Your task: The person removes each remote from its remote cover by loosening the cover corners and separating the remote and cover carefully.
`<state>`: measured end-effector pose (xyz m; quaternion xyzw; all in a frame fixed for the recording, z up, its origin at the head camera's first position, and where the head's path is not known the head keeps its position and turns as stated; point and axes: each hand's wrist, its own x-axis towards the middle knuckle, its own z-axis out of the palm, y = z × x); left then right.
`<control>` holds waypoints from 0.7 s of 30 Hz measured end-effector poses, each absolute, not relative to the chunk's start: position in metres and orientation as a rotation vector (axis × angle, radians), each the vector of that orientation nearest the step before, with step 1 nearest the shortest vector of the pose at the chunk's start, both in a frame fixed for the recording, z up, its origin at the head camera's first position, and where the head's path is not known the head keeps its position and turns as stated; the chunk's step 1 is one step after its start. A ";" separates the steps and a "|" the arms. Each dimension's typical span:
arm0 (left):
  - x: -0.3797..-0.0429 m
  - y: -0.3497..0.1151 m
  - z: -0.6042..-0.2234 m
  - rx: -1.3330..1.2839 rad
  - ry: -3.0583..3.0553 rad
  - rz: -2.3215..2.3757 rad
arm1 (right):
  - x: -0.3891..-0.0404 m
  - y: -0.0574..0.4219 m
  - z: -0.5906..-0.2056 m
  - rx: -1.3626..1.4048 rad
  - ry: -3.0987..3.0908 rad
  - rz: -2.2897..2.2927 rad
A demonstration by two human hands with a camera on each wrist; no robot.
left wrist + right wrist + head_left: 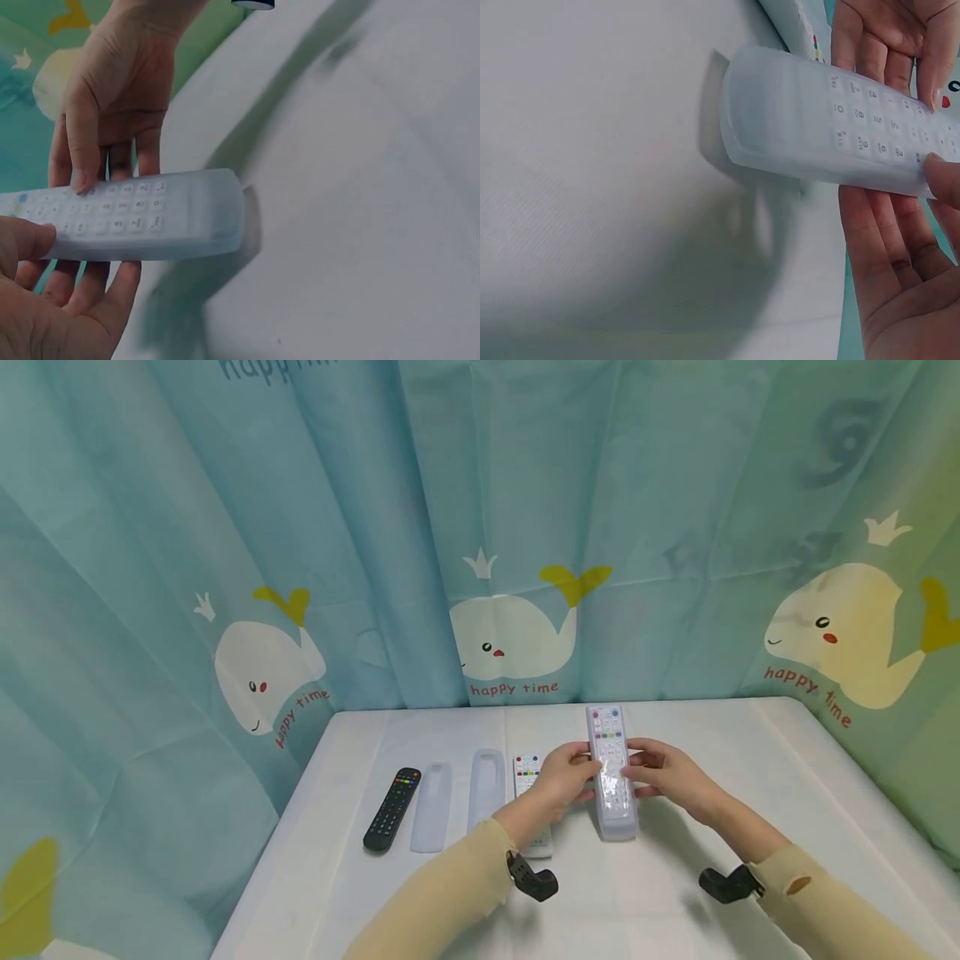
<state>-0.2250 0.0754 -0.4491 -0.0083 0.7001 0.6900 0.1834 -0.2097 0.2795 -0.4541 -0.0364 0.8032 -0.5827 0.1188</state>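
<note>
We note left hand point(559, 777), right hand point(675, 775) gripping remote point(609, 747) at opposite edges. Drop risk, we judge: either grip slackening on glossy sleeve point(618, 828).

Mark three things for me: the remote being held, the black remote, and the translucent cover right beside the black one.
Held remote point(612, 777): head view, middle of its keypad face.
Black remote point(392, 810): head view, middle of its button face.
Translucent cover point(431, 808): head view, middle of its upper side.

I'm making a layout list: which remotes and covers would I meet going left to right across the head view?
Black remote, translucent cover, second translucent cover, partly hidden white remote, held covered remote.
</note>
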 end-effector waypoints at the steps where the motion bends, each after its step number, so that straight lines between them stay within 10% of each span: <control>1: -0.226 0.075 -0.448 -0.015 1.983 1.944 | -0.210 0.280 -0.454 -0.111 2.350 -1.708; 21: -0.235 0.072 -0.439 0.257 2.240 1.865 | -0.217 0.275 -0.443 -0.167 2.407 -1.810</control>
